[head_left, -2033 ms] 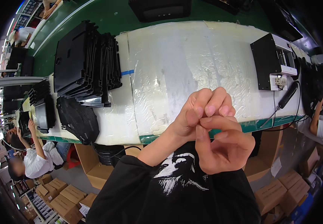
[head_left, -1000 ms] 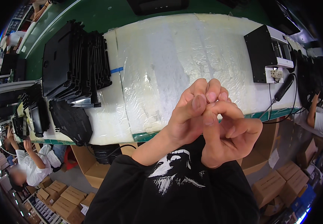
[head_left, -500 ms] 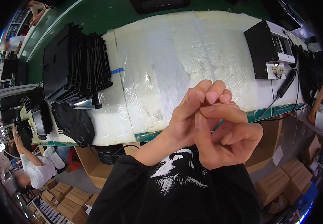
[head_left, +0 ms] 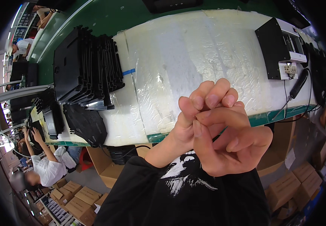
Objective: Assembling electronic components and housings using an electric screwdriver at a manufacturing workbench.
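Note:
My left hand (head_left: 207, 98) is raised before my chest, palm side toward me, with its fingers curled over and the thumb bent close to them. In front of it, my right hand (head_left: 235, 148) brings its thumb and index fingertips together in a pinch against the left fingers. Its other fingers are bent in. Whatever lies between the fingertips, if anything, is too small or hidden to name. Both hands are above the near edge of a workbench covered with a plastic-wrapped whitish mat (head_left: 178, 67).
Stacked black plastic panels (head_left: 70, 64) stand at the bench's left, beside a black mesh bag (head_left: 85, 122). A black-and-white bench machine (head_left: 274, 49) and a black-handled screwdriver (head_left: 299, 83) are at the right. Cardboard boxes (head_left: 82, 205) lie on the floor; a co-worker (head_left: 51, 169) sits at left.
The view has shifted so the bench things appear farther right. My left thumb has lifted away slightly, while my right thumb and index stay pinched. The co-worker at left now shows both hands.

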Action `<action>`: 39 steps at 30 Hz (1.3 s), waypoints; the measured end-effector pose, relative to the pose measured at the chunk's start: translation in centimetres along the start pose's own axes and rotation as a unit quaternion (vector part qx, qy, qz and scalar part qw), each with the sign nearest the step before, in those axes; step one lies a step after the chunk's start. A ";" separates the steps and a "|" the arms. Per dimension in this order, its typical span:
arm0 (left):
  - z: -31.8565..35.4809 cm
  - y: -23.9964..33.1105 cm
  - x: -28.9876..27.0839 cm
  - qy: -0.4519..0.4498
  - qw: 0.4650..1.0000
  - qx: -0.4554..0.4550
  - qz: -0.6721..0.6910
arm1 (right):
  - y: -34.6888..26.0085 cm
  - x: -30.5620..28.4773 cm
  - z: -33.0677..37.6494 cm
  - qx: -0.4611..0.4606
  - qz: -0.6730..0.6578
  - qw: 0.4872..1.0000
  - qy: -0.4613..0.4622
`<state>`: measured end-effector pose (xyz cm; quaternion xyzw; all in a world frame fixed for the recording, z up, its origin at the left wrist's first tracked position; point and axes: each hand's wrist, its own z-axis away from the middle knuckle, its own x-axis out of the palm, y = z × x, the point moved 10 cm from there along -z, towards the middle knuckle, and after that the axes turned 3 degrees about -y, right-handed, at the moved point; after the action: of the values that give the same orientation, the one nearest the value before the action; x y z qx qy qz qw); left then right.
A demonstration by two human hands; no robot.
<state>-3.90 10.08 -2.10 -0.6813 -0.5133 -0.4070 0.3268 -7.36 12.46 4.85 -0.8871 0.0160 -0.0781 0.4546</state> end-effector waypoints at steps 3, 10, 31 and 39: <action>-0.1 0.5 0.0 -0.007 1.000 0.016 0.006 | 0.5 0.5 0.0 0.044 -0.012 0.999 -0.027; -0.4 0.6 0.0 -0.020 1.000 0.011 -0.001 | 1.1 -0.1 0.2 0.075 -0.089 0.993 -0.001; -0.6 1.1 0.1 -0.028 1.000 0.002 -0.013 | 2.5 -0.7 1.0 0.174 -0.172 0.969 0.034; -0.7 1.2 0.2 -0.034 0.999 0.001 0.009 | 2.5 -0.4 0.9 0.177 -0.171 0.969 0.015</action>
<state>-2.90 9.29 -1.62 -0.6989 -0.5183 -0.3806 0.3132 -7.50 11.79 2.26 -0.7809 -0.1435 -0.1695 0.5838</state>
